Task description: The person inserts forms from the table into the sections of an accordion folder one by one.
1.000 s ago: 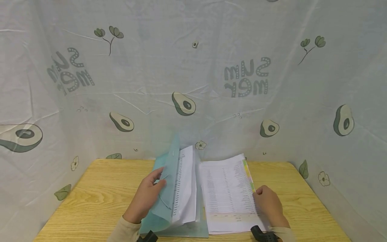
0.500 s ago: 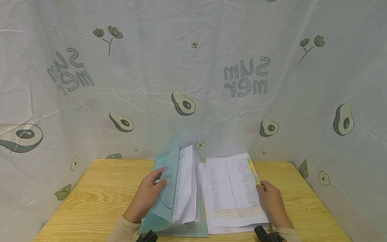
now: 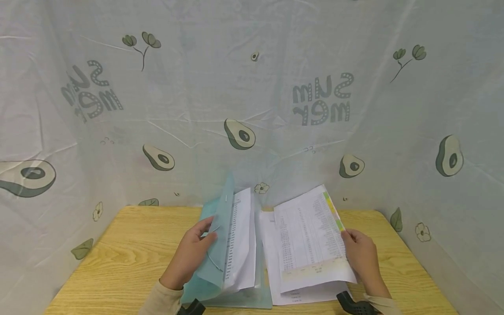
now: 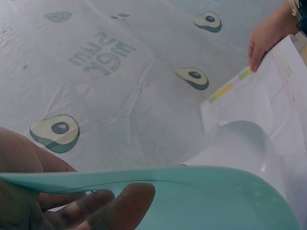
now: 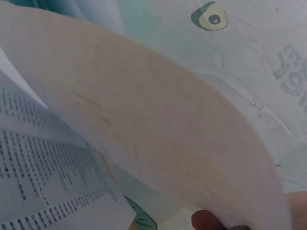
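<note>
On the left of the head view, my left hand (image 3: 189, 256) grips the raised cover of a teal plastic folder (image 3: 221, 238), thumb on one face and fingers behind. Printed papers (image 3: 241, 245) stand tilted inside it. My right hand (image 3: 360, 253) pinches the right edge of a printed sheet (image 3: 305, 232) with coloured index tabs (image 3: 334, 212), holding it raised and slanted. Under that sheet lies another printed page (image 3: 319, 293), mostly covered. In the right wrist view the lifted sheet (image 5: 148, 110) bows across the frame, a fingertip (image 5: 206, 220) at its lower edge.
The wooden table (image 3: 122, 253) has bare wood to the left and right of the papers. Behind it hangs a pale curtain (image 3: 252, 87) printed with avocados, wrapping round both sides. The folder's lower cover (image 3: 240, 302) lies near the table's front edge.
My right hand has lifted the tabbed sheet up and to the right, uncovering more of the page beneath. The left hand and folder have stayed in place.
</note>
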`<state>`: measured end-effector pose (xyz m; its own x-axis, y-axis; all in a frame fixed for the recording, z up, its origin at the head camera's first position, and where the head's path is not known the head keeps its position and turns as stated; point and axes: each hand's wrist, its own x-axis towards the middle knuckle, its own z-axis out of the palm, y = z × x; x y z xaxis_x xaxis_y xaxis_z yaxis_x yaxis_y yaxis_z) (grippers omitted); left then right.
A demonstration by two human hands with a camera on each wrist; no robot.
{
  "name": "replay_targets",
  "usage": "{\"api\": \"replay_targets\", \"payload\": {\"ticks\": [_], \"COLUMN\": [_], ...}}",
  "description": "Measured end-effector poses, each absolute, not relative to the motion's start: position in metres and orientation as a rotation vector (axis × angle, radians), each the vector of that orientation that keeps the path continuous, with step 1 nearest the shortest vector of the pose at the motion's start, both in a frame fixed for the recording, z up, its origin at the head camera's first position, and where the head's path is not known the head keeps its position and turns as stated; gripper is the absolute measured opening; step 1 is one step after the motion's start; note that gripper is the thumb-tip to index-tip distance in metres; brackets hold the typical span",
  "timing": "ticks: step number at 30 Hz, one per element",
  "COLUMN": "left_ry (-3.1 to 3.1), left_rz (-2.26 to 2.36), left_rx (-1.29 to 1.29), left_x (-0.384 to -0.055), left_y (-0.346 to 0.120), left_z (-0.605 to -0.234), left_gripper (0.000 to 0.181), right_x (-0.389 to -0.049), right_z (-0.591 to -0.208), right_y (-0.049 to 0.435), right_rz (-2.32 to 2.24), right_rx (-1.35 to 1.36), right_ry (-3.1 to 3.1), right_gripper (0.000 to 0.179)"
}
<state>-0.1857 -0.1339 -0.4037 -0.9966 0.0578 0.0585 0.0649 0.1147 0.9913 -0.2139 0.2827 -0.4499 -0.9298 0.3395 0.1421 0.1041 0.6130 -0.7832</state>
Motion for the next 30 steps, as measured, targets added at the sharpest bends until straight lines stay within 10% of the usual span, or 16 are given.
{"api": "replay_targets", "payload": {"ticks": [30], "left_ry": [-2.364], "left_rz": [-2.065], "left_rx": [-0.129], "left_x": [-0.186], "left_y": [-0.133], "left_z": [-0.401], "left_gripper": [0.052], "right_x": [-0.218], "right_z": [-0.459], "right_y": [0.253], "right_rz": [1.664], "right_rx": [-0.469], "right_ry": [-2.300], "right_gripper": [0.042]}}
